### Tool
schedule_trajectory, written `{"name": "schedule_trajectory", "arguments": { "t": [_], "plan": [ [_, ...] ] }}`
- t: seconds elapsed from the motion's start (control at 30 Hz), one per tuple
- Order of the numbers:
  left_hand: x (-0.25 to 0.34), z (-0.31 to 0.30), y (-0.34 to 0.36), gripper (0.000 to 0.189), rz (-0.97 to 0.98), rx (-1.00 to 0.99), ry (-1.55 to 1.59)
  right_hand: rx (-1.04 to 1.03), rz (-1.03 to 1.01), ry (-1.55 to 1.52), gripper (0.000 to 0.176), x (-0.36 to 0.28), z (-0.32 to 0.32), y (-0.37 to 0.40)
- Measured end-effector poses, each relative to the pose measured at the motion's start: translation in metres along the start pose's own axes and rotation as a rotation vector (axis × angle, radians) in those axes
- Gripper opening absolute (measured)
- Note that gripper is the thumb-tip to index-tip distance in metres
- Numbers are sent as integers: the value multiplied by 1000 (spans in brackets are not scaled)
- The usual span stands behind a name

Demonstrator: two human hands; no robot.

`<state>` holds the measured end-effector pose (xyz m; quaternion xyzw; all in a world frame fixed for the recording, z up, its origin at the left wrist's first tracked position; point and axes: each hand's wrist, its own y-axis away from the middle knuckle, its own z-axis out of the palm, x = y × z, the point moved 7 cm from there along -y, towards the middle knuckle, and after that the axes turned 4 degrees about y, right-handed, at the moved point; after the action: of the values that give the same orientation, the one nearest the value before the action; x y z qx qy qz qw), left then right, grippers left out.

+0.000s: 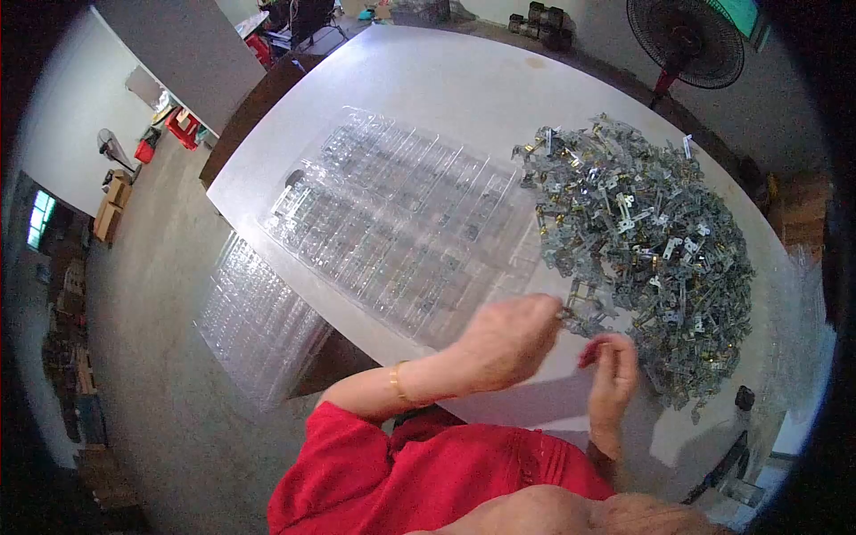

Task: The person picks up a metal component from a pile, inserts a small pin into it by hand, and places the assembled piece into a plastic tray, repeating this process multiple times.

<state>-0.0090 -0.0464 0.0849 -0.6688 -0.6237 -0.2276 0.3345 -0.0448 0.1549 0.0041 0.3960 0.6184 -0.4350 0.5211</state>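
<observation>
My left hand (pixel 513 337), with a gold bracelet on its wrist, is closed at the near-left edge of a heap of small metal brackets (pixel 646 232). Its fingertips are beside a few loose brackets (pixel 584 312), and whatever they pinch is too blurred to name. Just right of it and nearer my body, my right hand (pixel 613 374) has its fingers curled together, a dark red patch showing at the tips. Any small part in it is hidden. Left of the heap lies a clear plastic tray (pixel 383 223) with rows of compartments, many with small metal parts in them.
The white table (pixel 437 67) has rounded edges. More clear trays (pixel 254 312) are below its left side. A black fan (pixel 687 40) stands beyond the far right edge. A small black object (pixel 744 398) lies near the right edge, and clear plastic (pixel 802 330) hangs beside it.
</observation>
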Motion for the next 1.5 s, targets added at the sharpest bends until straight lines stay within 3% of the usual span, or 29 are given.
{"name": "schedule_trajectory", "arguments": {
  "t": [0.03,0.13,0.23,0.3,0.37,0.53,0.67,0.77,1.17,1.5],
  "plan": [
    [-8,-17,4,16,-132,-46,-40,-89,56,-37,14,10,16,7],
    [-38,-87,19,16,-76,261,-120,-404,160,87,11,18,68,33],
    [-84,-155,21,17,-165,488,-169,-631,-130,319,13,4,99,42],
    [-119,-199,19,16,-325,564,-257,-602,-227,269,15,9,110,45],
    [-157,-235,15,19,-306,618,-375,-597,-347,332,12,10,113,46],
    [-226,-289,-7,23,-352,632,-671,-562,-380,316,11,7,111,40],
    [-289,-301,-30,27,-550,525,-612,-568,-383,298,12,9,112,38],
    [-313,-298,-47,28,-535,484,-728,-594,-315,293,11,11,112,38],
    [-364,-287,-71,32,-527,372,-806,-594,-265,312,10,12,111,34],
    [-357,-283,-69,33,-500,400,-762,-605,-320,304,13,13,111,35]
  ]
}}
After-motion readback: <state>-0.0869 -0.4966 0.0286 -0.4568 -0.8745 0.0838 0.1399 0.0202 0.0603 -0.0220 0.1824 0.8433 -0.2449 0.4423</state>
